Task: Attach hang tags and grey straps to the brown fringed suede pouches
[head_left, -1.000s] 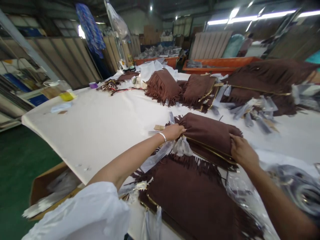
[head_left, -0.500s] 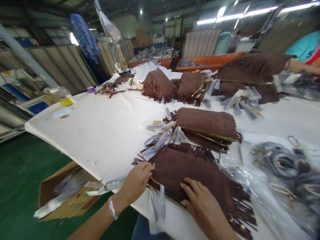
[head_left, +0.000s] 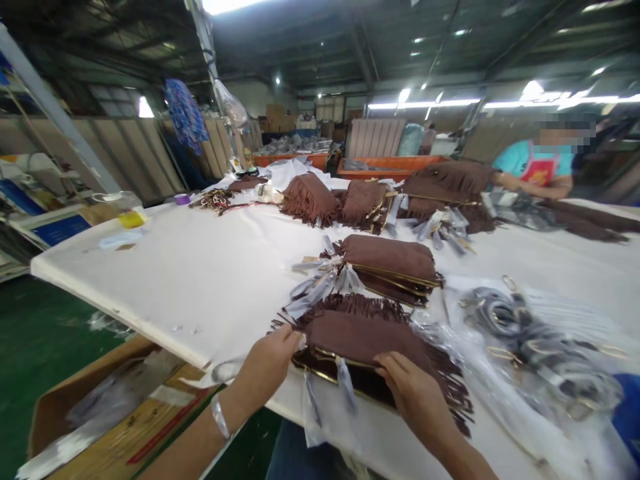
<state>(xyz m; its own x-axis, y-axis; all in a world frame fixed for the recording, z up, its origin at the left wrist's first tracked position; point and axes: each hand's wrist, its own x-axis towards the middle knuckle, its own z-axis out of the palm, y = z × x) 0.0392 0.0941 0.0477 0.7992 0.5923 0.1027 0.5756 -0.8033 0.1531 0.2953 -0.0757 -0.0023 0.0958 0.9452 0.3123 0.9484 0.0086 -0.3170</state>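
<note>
A dark brown fringed bag (head_left: 370, 337) with a gold zip lies on top of another like it at the table's near edge. My left hand (head_left: 273, 357) is closed at its left corner, fingertips pinched together; a small whitish bit shows there, too blurred to name. With thumb and fingers, my right hand (head_left: 410, 390) grips the front edge of the upper bag, which is raised a little from the one beneath. Wrapped zip pulls (head_left: 346, 383) dangle in front between my hands. Just behind lies a stack of similar brown bags (head_left: 390, 257).
Straps with metal clasps (head_left: 520, 327) and clear plastic lie on the right. More fringed bags (head_left: 310, 197) line the far side, where a co-worker (head_left: 535, 167) handles brown pieces. An open cardboard box (head_left: 145, 413) stands below the left edge of the white table (head_left: 190, 267).
My right hand has gone from lying on the bag to gripping its front edge, which has lifted. The view has tilted up, bringing the co-worker further into sight.
</note>
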